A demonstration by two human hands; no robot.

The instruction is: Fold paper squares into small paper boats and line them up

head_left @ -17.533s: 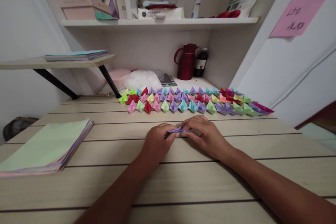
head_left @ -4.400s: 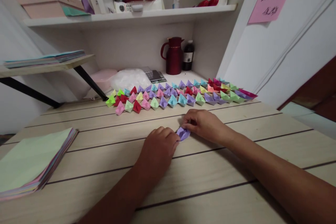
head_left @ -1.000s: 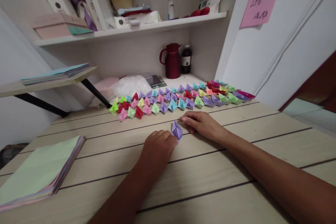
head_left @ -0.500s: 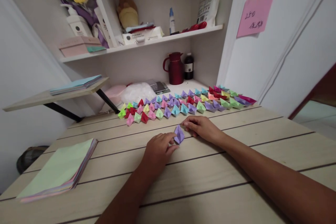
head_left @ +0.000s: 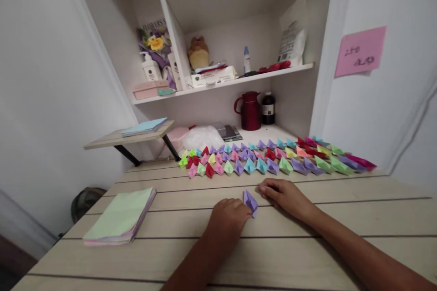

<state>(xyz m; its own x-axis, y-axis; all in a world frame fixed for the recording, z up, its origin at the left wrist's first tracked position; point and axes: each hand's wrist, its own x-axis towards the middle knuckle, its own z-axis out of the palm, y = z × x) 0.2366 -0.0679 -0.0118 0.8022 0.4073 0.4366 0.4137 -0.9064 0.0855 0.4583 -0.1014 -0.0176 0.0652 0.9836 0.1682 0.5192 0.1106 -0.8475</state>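
Observation:
A small purple folded paper boat (head_left: pixel 251 201) stands on the wooden table (head_left: pixel 307 245) between my hands. My left hand (head_left: pixel 229 219) is curled, its fingertips pinching the boat's near side. My right hand (head_left: pixel 285 194) rests on the table just right of the boat, fingers loosely curled and apart from it. Behind them, rows of several folded paper boats (head_left: pixel 273 159) in many colours stretch across the back of the table.
A stack of coloured paper sheets (head_left: pixel 121 216) lies at the left. Behind the boats stand a dark red jug (head_left: pixel 250 110), a dark bottle (head_left: pixel 268 108) and a white plastic bag (head_left: pixel 202 137). A small side shelf (head_left: pixel 129 134) holds more paper. A pink note (head_left: pixel 360 51) hangs on the right wall.
The purple piece went from flat folding to a standing boat. My right hand has let go of it; my left hand still holds it. The camera has tilted up, showing more shelves.

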